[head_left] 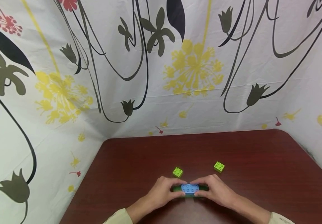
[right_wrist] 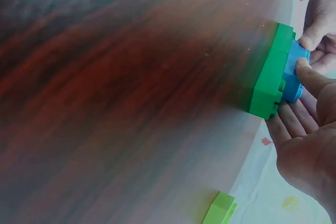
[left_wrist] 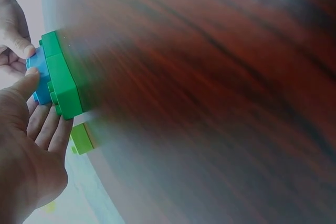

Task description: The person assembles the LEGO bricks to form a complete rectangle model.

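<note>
A blue toy building brick [head_left: 190,188] with studs on top sits across two green bricks [left_wrist: 64,85] lying end to end on the table, a seam showing between them. My left hand [head_left: 162,191] pinches the left end of the blue brick, thumb on the near side and fingers on the far side. From the other end my right hand [head_left: 219,192] pinches the same brick in the same way. In the right wrist view the green bricks' side wall [right_wrist: 269,80] stands at the tabletop, studs showing beyond the blue brick. Parts of the bricks' far sides are hidden by the fingers.
Two small lime-green bricks lie past the hands on the dark red wooden table [head_left: 138,155]: one lime brick [head_left: 177,172] just beyond the left hand, another lime brick [head_left: 219,167] farther right. A flower-patterned white cloth [head_left: 155,87] hangs behind and beside the table.
</note>
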### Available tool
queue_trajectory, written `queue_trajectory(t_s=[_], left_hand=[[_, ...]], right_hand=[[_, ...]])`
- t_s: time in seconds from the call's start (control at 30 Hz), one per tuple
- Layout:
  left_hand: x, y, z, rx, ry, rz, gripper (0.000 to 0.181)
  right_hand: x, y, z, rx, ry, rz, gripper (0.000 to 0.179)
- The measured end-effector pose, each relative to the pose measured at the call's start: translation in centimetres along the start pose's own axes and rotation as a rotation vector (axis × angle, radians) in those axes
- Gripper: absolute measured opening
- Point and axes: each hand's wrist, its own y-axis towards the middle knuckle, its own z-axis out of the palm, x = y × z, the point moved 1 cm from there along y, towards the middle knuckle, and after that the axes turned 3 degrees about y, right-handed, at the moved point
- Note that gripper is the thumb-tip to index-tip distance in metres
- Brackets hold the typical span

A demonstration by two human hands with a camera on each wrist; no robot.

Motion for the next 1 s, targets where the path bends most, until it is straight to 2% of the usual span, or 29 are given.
queue_trajectory(t_s=[0.17,0.27,0.33,0.53,0.73,1.0], left_hand=[[0.1,0.1,0.0,0.013,0.011,-0.012,0.035],[0.1,0.2,0.0,0.026,0.01,-0.028,0.035],[0.1,0.2,-0.1,0.032,0.002,-0.038,0.035],[0.1,0.2,-0.1,0.034,-0.004,-0.053,0.034],[0.1,0.2,0.0,0.031,0.0,-0.05,0.035],[0.2,0.2,0.0,0.041,-0.019,-0.062,0.036]], right_hand=[[0.3,0.2,-0.6,0.026,0.011,0.002,0.043],[0.4,0.2,-1.4,0.006,-0.011,-0.006,0.049],[0.4,0.2,-2.1,-0.037,-0.032,-0.016,0.05],[-0.1,0.1,-4.2,-0.248,-0.126,-0.02,0.056],[-1.3,-0.5,-6.5,-0.356,-0.084,0.095,0.074],[-3.1,-1.4,-7.8,-0.356,-0.049,0.238,0.09]])
